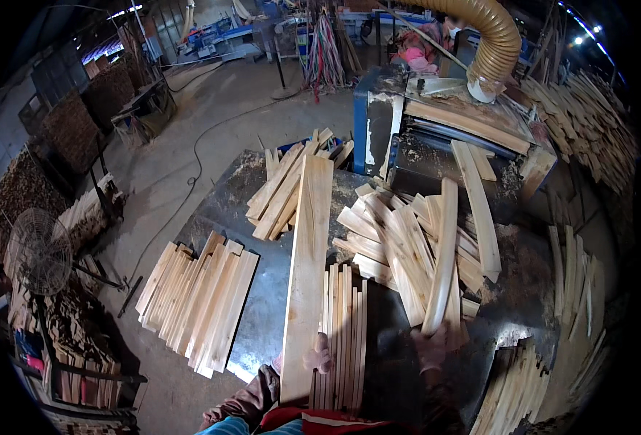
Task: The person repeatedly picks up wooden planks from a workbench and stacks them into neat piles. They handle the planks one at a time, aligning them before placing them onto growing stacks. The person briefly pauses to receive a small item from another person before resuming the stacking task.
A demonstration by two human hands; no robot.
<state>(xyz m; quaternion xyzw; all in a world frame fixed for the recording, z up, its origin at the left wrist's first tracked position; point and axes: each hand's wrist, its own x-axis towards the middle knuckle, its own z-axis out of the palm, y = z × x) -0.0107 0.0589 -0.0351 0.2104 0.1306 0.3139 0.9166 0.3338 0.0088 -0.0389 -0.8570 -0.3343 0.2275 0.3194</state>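
Observation:
My left hand (319,354) is closed around the right edge of a long wide board (309,239), low down near my body. The board slants up and away from me. Below that hand, several narrow strips stand side by side in a bundle (343,326). My right hand (430,346) grips the near end of a slightly curved wooden slat (443,254), which lies over a jumbled heap of slats (400,239). The far end of this slat points toward the planing machine (465,109). Part of the right fingers is in shadow.
A neat row of planks (200,297) lies on the left of the dark metal table (266,290). More slats (284,188) are piled behind it. One slat (478,210) sticks out of the machine, under a yellow hose (498,36). Behind the machine is a person (416,51).

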